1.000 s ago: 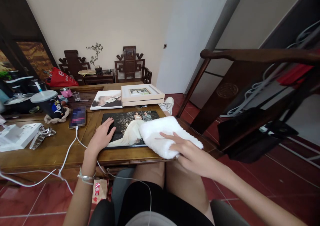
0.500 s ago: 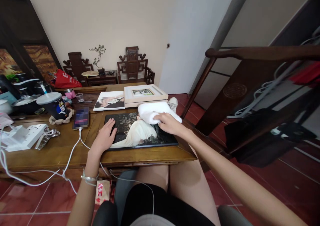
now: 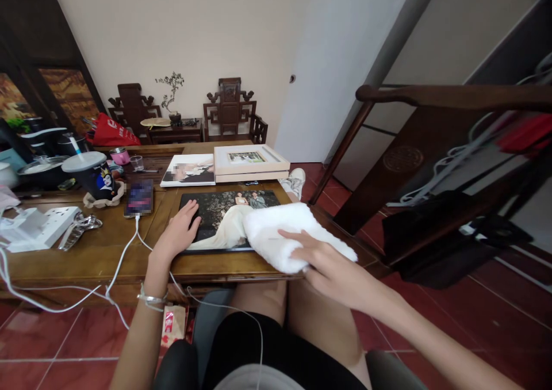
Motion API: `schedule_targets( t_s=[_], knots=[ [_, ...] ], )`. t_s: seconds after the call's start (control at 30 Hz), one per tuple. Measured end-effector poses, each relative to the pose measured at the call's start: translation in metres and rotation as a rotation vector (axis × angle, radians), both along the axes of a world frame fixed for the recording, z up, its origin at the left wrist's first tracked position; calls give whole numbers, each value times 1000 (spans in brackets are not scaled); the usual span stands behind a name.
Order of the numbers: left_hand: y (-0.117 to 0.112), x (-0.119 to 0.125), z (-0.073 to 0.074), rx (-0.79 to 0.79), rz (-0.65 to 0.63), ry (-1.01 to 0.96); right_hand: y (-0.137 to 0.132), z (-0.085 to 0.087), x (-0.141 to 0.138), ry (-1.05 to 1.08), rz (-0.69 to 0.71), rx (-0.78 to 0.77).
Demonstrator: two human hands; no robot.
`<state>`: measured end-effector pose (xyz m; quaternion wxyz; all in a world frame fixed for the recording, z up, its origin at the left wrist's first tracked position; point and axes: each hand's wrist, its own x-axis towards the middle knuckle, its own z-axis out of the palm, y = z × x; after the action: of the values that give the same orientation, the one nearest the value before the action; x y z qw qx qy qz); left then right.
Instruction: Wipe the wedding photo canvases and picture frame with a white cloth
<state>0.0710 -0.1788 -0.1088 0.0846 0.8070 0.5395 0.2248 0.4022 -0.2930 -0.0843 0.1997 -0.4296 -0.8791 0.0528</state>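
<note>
A dark framed wedding photo [image 3: 224,214] lies flat at the near edge of the wooden table [image 3: 95,252]. My left hand [image 3: 176,233] rests open on the photo's left edge, fingers spread, holding it down. My right hand [image 3: 321,257] lies flat with fingers stretched on a white fluffy cloth [image 3: 288,232], which covers the photo's near right corner and hangs over the table edge.
Behind the photo lie a white photo print [image 3: 190,170] and a pale boxed frame [image 3: 249,163]. A phone [image 3: 138,198] on a white cable, a black lidded cup [image 3: 92,174] and a white power strip [image 3: 47,226] sit to the left. A dark wooden rail [image 3: 431,94] stands at right.
My right hand has drawn the white cloth back from the photo's far right corner to its near right corner. My left hand has stayed on the photo's left edge.
</note>
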Motion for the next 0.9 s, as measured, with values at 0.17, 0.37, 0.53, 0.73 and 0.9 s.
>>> schedule_targets(
  t_s=[0.17, 0.37, 0.53, 0.73, 0.9],
  knots=[
    [-1, 1, 2, -7, 3, -1, 88, 7, -15, -52, -6, 16],
    [0, 1, 2, 8, 6, -20, 149, 12, -22, -113, -95, 28],
    [0, 2, 0, 23, 18, -35, 106, -4, -18, -43, -98, 59],
    [-1, 4, -2, 4, 22, -42, 9, -6, -14, -16, -7, 37],
    [-1, 4, -3, 9, 26, -50, -20, 9, -23, -53, 71, -12]
  ],
)
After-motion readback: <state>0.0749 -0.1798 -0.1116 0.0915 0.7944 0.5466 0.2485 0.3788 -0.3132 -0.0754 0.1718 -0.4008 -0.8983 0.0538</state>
